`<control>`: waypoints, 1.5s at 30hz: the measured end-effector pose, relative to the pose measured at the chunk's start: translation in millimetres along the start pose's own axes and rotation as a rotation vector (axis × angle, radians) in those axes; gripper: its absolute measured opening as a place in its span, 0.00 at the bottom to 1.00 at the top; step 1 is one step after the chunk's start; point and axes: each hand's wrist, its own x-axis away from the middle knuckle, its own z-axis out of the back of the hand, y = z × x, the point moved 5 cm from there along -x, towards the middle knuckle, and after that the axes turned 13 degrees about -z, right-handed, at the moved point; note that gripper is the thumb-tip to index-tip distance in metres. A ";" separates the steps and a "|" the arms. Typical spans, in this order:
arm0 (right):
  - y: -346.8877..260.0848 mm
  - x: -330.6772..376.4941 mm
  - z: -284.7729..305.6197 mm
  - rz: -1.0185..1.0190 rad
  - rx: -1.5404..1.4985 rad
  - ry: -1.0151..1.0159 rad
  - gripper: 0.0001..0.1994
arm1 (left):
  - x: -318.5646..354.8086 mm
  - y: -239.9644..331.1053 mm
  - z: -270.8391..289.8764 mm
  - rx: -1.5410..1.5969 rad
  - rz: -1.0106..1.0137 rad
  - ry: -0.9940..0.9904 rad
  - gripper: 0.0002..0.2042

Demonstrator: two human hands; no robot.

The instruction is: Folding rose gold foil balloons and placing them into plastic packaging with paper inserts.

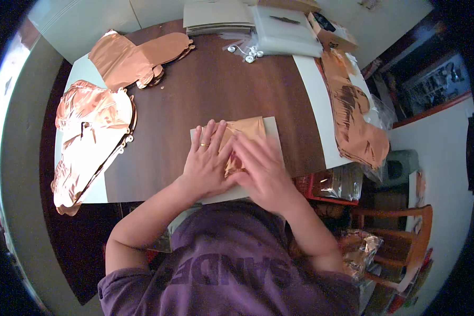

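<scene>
A folded piece of copper-coloured foil (252, 126) lies on a pale card (272, 129) at the near edge of the table. My left hand (208, 163) rests flat on the foil's left part, its fingers stretched out and a ring on one of them. Over the right part of the foil is my right hand (266, 174), its fingers extended and smeared by motion. Both hands cover much of the foil, so its full outline is hidden.
Flat, shaped copper foil balloons lie in piles at the far left (142, 55), near left (89, 126) and right (353, 116). Behind are cardboard sheets (216, 21), clear plastic bags (284, 34) and small white coils (252, 54). A wooden chair (425, 226) stands at the right.
</scene>
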 end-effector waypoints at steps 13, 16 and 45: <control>51.8 -32.6 -32.8 -0.069 0.403 0.007 0.39 | 2.7 3.5 6.9 0.035 0.006 0.045 0.39; 51.4 -32.6 -33.0 -0.090 0.393 -0.005 0.40 | 5.4 2.8 7.6 0.033 0.030 0.033 0.40; 48.9 -30.6 -39.8 -0.166 0.317 -0.049 0.39 | -0.8 5.7 2.3 0.065 0.193 0.158 0.43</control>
